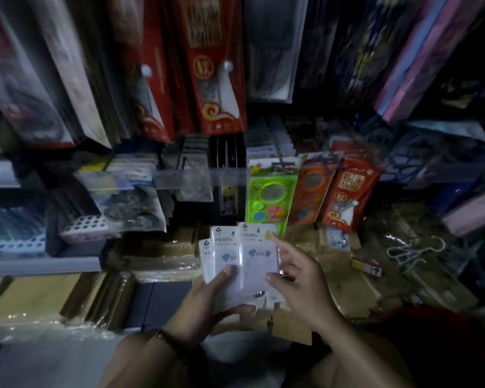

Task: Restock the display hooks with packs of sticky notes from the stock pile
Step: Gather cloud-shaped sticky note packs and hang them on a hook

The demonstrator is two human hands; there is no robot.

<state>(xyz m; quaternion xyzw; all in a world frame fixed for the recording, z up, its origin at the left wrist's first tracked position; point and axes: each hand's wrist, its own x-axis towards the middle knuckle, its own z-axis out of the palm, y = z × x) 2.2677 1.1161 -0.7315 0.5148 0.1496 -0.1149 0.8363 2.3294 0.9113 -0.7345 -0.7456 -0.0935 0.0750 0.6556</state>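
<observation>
Here, both hands are in the near middle and hold a small fan of white packs [235, 256] between them. The left hand [205, 303] grips the fan from below: its thumb lies on the front of the packs and its fingers curl under the lower edge. The right hand [300, 278] pinches the rightmost pack by its right edge, with the thumb on the front and a finger up at the top corner. The two hands are close together, joined only through the packs. A bracelet [165, 338] sits on the left wrist.

Just beyond the packs, a green pack [270, 197], an orange pack [311, 189] and a red pack [347, 197] stand side by side, leaning back. At the far top hang long red boxes [207, 65]. To the left of the hands lie cartons [157, 256] wrapped in clear film. The view is dim and blurred, so the print on the packs cannot be read.
</observation>
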